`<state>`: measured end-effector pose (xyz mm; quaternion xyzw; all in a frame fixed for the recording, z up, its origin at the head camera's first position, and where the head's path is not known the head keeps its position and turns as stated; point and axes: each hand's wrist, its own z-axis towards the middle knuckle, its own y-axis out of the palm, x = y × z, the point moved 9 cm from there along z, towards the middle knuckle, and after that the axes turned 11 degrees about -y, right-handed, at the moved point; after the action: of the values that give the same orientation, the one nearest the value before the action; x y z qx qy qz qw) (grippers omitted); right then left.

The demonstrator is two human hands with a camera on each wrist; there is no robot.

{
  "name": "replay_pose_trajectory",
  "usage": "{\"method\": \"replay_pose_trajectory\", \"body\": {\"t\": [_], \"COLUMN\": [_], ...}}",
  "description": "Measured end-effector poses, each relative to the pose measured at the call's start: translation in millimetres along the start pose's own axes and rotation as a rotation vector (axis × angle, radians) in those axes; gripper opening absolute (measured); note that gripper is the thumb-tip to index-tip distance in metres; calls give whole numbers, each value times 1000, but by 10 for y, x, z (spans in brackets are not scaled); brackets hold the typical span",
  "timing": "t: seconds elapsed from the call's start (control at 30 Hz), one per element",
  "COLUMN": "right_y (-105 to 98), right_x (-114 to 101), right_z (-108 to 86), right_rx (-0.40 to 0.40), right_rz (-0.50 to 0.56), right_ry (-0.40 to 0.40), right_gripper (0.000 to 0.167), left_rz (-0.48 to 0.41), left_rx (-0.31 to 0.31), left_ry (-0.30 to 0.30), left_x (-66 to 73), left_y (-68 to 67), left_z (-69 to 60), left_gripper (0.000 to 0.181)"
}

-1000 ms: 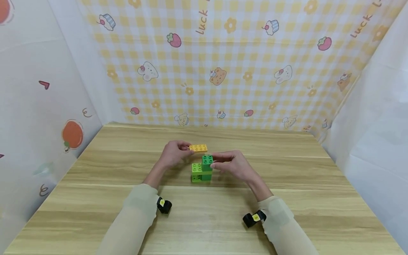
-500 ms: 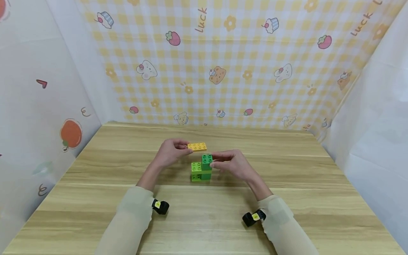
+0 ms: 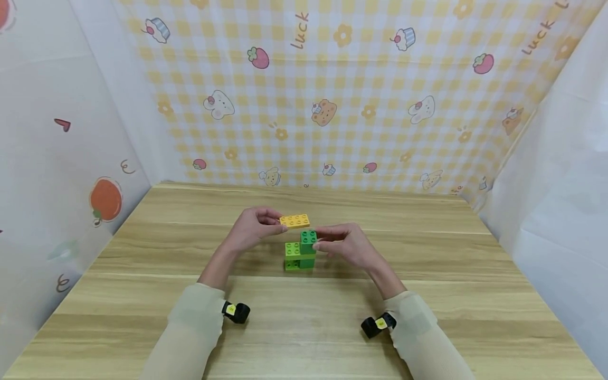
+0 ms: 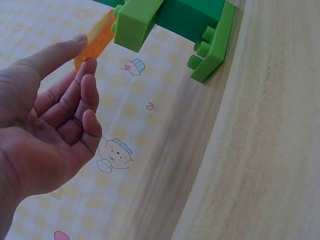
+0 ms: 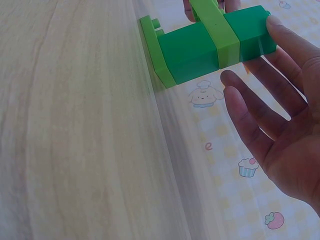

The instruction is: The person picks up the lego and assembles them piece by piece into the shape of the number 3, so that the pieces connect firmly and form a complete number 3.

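Observation:
My left hand [image 3: 249,230] pinches a flat yellow-orange toy building brick [image 3: 294,221] by its left end, thumb in front. The brick is held in the air, studs up, behind and above a small tower. A dark green brick [image 3: 308,242] tops that tower, and my right hand [image 3: 350,246] holds its right side between thumb and fingers. Under it a light green brick [image 3: 292,249] juts out to the left. Lower down, the left wrist view shows another dark green block [image 4: 187,19] standing on a thin light green base brick [image 4: 216,55], which rests on the table.
The wood-grain table [image 3: 304,322] stretches around the tower on all sides. A yellow checked cloth [image 3: 370,79] hangs behind it, with white sheets at left [image 3: 57,174] and right [image 3: 556,174]. A black camera [image 3: 237,312] is strapped at the left wrist, another [image 3: 377,324] at the right.
My left wrist and forearm have swung slightly leftward, and the yellow-orange brick has shifted and tilted a little over the tower. The right hand stays on the dark green brick.

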<state>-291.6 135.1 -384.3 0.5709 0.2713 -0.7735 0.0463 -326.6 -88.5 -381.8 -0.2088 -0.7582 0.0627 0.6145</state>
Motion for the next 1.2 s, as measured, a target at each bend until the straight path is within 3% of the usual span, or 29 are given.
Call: {"method": "replay_pose_trajectory", "body": {"t": [0.57,1.2], "right_y": [0,-5], "right_x": [0,-1], "right_z": [-17,1], "right_rx": [10,-6], "right_rz": [-6,-8], "right_ry": [25,5], "right_gripper": [43,41], "left_rz": [-63,-59], "left_rx": [-30,-134], "left_ry": [37,88], "left_x": [38,141], "left_y": [-21,44], "left_z": [-69,-160], "left_gripper": [31,31]}}
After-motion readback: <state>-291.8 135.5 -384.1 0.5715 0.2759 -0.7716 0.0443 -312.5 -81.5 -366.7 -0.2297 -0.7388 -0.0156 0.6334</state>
